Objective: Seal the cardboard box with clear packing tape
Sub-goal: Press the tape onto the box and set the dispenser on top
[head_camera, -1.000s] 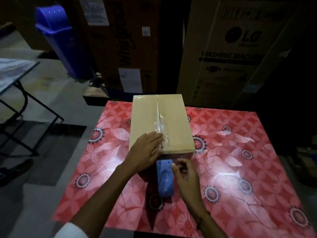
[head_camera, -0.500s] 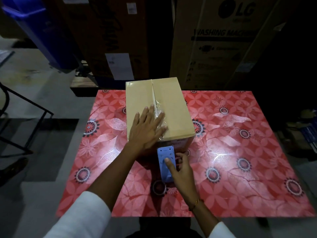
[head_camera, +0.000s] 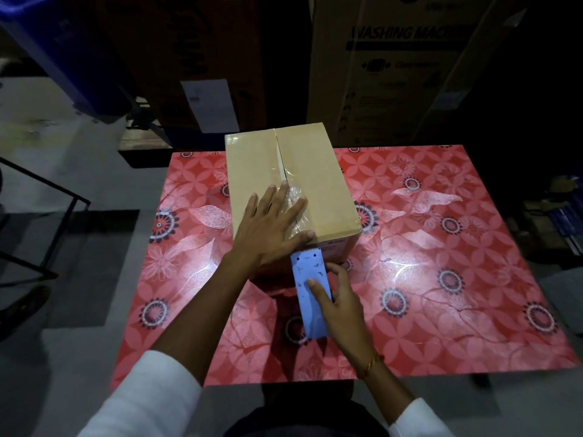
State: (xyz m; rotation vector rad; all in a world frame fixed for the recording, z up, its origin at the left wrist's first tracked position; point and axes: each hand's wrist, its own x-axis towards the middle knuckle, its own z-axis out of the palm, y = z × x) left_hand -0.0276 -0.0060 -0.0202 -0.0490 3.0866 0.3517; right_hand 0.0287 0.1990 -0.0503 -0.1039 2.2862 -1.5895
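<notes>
A closed cardboard box [head_camera: 318, 181] stands on the red flowered table [head_camera: 441, 279], its top seam running away from me. Clear packing tape [head_camera: 295, 197] lies crinkled over the near part of that seam. My left hand [head_camera: 268, 228] rests flat on the box top with fingers spread, pressing on the tape. Just below the box's near edge, my right hand [head_camera: 340, 301] grips a blue tape dispenser [head_camera: 310, 298], its toothed end pointing at the box. The tape roll itself is hidden.
Large cartons, one marked as a washing machine [head_camera: 407, 67], stand close behind the table. A blue bin [head_camera: 63, 52] leans at the back left. A black metal frame [head_camera: 47, 197] stands on the floor at left.
My left hand has flattened and slid forward along the taped seam, fingers now spread. My right hand keeps the dispenser at the box's near edge. The view has tilted down.
</notes>
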